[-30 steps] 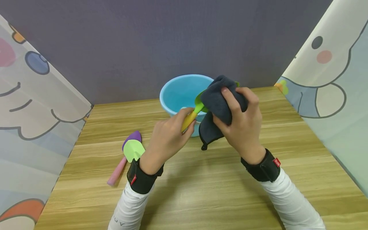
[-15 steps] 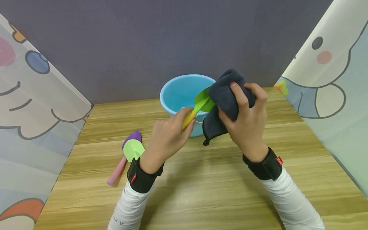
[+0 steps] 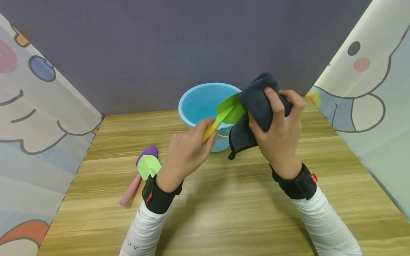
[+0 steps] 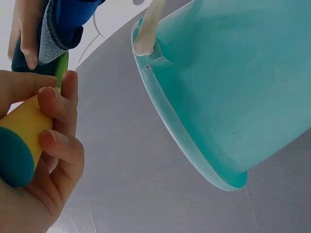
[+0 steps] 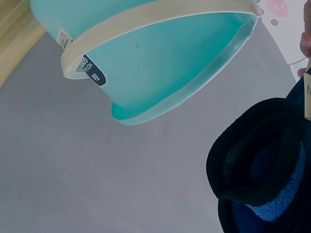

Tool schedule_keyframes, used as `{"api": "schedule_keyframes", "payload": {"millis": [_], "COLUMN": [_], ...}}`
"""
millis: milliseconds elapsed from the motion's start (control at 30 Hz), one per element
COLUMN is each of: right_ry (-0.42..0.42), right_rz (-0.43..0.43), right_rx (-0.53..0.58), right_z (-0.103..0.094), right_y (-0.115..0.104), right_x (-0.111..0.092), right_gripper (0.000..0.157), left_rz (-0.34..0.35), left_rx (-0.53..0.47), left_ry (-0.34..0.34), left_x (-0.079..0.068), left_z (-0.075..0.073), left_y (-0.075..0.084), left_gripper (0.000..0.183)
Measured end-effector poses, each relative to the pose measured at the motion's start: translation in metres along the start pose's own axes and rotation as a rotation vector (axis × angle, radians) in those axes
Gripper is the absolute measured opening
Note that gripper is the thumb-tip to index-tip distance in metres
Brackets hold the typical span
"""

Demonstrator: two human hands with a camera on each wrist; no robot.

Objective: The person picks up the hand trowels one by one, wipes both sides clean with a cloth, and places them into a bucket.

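My left hand grips the yellow handle of a toy shovel whose green blade points up and to the right. In the left wrist view the handle shows a dark teal end. My right hand holds a bunched dark grey cloth that covers the tip of the blade. A corner of the cloth with a small loop hangs down. Behind both hands stands a light blue bucket, partly hidden by them. In the right wrist view the folded cloth shows dark edging and a blue inner side.
On the wooden table, left of my left wrist, lie a purple shovel with a pink handle and a light green shovel overlapping it. A grey wall rises behind the bucket. The bucket has a pale handle.
My right hand has slid the cloth up and to the right along the blade, so more green shows. My left hand has stayed almost still.
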State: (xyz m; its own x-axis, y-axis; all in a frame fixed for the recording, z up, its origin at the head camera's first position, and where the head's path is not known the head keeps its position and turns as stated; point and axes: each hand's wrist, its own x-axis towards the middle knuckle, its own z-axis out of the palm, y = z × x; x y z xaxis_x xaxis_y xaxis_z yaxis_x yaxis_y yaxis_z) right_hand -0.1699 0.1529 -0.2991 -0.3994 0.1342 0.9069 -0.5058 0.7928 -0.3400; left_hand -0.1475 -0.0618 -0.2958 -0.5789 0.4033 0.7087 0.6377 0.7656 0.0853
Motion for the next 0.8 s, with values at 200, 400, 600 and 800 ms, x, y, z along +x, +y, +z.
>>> {"api": "schedule_keyframes", "payload": {"millis": [200,400,600,800], "right_ry": [-0.002,-0.016,-0.03,-0.041], "right_rz": [0.037,0.061,0.08,0.097], "right_rx": [-0.004,-0.023,-0.032,-0.029], "right_z": [-0.0026,-0.0053,-0.0069,-0.0082], "right_y": [0.0031,0.0056,0.0065,0.0082], "right_x": [0.0022,0.0038,0.0049,0.0066], "right_gripper": [0.053,0.053,0.053,0.053], "left_rz": [-0.014,-0.025,-0.041,-0.067], "left_rx": [0.003,0.014,0.022,0.013], "left_ry": [-0.008,-0.006,0.002,-0.005], "left_x": [0.0005,0.0003,0.0,-0.0005], "left_z": [0.0001,-0.0001,-0.0004,-0.0014], "left_y": [-0.0011,-0.0025,-0.0037,-0.0053], "left_gripper": [0.03,0.03,0.03,0.03]}}
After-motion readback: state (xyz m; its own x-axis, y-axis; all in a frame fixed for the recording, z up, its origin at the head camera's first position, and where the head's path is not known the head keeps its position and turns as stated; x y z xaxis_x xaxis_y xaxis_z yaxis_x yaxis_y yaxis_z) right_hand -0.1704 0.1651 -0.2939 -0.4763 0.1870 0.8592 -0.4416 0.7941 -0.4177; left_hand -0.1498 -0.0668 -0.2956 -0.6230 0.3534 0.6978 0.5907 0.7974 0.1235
